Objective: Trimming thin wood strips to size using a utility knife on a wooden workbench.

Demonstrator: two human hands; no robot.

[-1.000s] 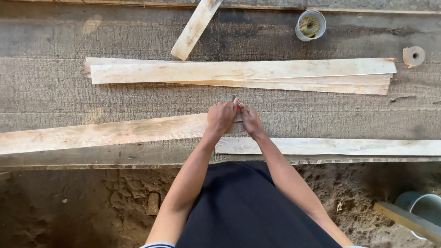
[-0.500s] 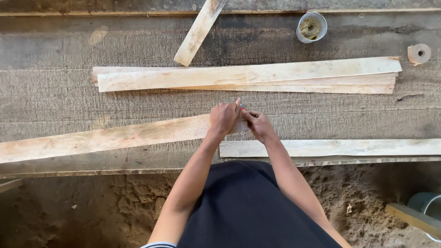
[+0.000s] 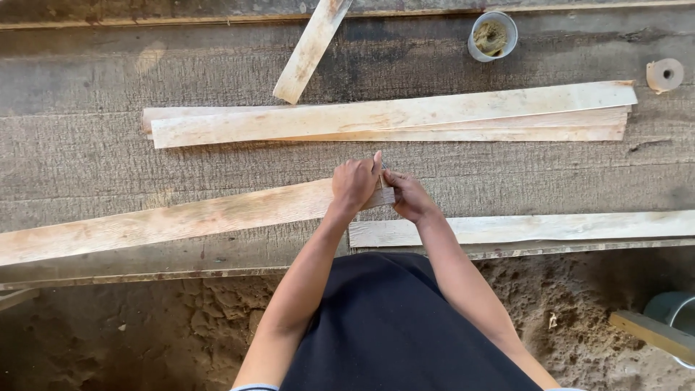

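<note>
The left hand (image 3: 355, 185) was clamped over the right end of a long pale plank (image 3: 166, 223) lying on the workbench (image 3: 87, 152). The right hand (image 3: 407, 195) pinched that end. The plank appeared stiff, light and splintery; best gripped by its edges.

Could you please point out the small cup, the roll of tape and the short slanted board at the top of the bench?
Small cup (image 3: 493, 35): head view, on its contents.
Roll of tape (image 3: 664, 74): head view, on its flat face.
Short slanted board (image 3: 311, 49): head view, mid-length.
</note>
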